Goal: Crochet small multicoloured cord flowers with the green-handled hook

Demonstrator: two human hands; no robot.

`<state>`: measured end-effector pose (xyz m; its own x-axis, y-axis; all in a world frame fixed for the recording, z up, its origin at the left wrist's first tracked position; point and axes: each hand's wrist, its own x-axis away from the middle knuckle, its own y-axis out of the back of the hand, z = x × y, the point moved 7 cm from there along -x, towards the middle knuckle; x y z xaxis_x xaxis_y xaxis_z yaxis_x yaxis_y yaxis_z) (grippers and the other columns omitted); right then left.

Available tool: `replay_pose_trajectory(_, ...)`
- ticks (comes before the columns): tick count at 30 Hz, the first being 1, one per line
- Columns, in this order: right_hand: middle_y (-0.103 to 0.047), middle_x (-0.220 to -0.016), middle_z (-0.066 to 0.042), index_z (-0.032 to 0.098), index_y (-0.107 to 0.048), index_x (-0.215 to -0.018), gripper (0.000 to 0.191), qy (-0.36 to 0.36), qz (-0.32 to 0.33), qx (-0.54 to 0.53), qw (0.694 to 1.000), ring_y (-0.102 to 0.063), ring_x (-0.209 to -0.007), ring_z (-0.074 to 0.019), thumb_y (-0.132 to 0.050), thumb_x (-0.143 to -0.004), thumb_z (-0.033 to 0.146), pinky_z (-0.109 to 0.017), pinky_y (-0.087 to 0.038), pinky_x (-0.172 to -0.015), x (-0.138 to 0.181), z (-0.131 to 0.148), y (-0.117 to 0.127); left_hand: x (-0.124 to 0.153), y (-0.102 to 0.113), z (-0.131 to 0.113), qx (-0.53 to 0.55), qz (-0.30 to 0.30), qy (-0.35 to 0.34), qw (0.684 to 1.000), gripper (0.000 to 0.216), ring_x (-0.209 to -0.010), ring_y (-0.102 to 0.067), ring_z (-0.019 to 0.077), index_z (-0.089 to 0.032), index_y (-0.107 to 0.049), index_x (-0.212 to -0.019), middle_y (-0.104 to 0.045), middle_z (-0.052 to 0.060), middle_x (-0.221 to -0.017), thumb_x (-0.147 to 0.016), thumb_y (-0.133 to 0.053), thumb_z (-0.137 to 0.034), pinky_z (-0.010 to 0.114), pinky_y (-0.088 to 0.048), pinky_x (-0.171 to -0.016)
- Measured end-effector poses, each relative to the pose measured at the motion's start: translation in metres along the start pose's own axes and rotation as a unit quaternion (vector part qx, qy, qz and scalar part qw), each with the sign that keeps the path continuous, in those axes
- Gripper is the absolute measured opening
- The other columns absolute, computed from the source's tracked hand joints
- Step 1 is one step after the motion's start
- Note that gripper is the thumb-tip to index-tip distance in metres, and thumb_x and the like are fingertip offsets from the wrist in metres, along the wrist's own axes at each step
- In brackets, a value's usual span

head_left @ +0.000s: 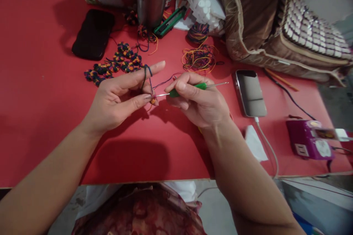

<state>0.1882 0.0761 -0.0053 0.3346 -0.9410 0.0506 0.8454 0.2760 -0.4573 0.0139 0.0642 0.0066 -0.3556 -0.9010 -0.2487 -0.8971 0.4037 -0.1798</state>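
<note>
Head view: we count one green-handled crochet hook, pinched in the right hand grip, and one crochet piece, partly hidden, pinched by the left hand above the counter.

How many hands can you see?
2. The left hand is over the red table, pinching a small crochet piece; the right hand is beside it, holding a green-handled hook. No other hands show.
</note>
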Motion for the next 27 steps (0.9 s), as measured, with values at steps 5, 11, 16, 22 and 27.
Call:
replay_pose_trajectory(5, -0.065, -0.061, 0.005, 0.023, -0.084, -0.083, 0.035, 0.047, -0.009, 0.023, 0.999, -0.045, -0.05, -0.0078, -0.097, -0.091, 0.054, -0.027, -0.043, -0.054, 0.005, -0.006, -0.013, 0.002, 0.004, 0.018, 0.057, -0.084, 0.039, 0.994, 0.033, -0.067, -0.064, 0.0118, -0.042, -0.095, -0.119, -0.078, -0.001, -0.085, -0.089, -0.103, -0.032, 0.027, -0.058, -0.059)
replay_pose_trajectory(11, -0.057, -0.06, 0.005, 0.029, -0.084, -0.093, 0.03, 0.085, -0.103, 0.036, 0.99, -0.051, -0.057, -0.0147, -0.09, -0.097, 0.059, -0.033, -0.049, -0.063, 0.008, -0.016, -0.014, 0.007, 0.002, 0.023, 0.067, -0.156, 0.051, 0.984, 0.039, -0.057, -0.055, 0.0101, -0.041, -0.093, -0.126, -0.079, -0.002, -0.088, -0.093, -0.092, -0.019, 0.028, -0.046, -0.047)
replay_pose_trajectory(16, -0.056, -0.06, 0.007, 0.026, -0.085, -0.094, 0.024, 0.09, -0.07, -0.022, 0.993, -0.047, -0.056, -0.0106, -0.09, -0.099, 0.049, -0.028, -0.046, -0.063, 0.004, -0.023, -0.02, 0.009, 0.007, 0.019, 0.034, -0.181, 0.049, 0.982, 0.039, -0.06, -0.058, 0.0115, -0.037, -0.092, -0.128, -0.087, 0.001, -0.106, -0.093, -0.092, -0.019, 0.028, -0.05, -0.048)
replay_pose_trajectory(22, -0.053, -0.059, 0.009, 0.024, -0.083, -0.098, 0.033, 0.064, -0.086, -0.03, 0.994, -0.046, -0.056, -0.01, -0.091, -0.097, 0.057, -0.026, -0.043, -0.061, 0.002, -0.03, -0.017, 0.006, 0.015, 0.024, 0.047, -0.202, 0.044, 0.977, 0.037, -0.086, -0.077, 0.0175, -0.037, -0.094, -0.114, -0.086, -0.001, -0.099, -0.083, -0.101, -0.018, 0.032, -0.072, -0.078)
replay_pose_trajectory(27, -0.053, -0.059, 0.009, 0.025, -0.081, -0.097, 0.04, 0.053, -0.107, -0.04, 0.992, -0.047, -0.055, -0.01, -0.09, -0.095, 0.063, -0.026, -0.042, -0.057, 0.001, -0.032, -0.016, 0.005, 0.014, 0.028, 0.046, -0.185, 0.044, 0.981, 0.039, -0.086, -0.076, 0.0162, -0.038, -0.093, -0.117, -0.082, -0.001, -0.095, -0.085, -0.102, -0.017, 0.033, -0.074, -0.084)
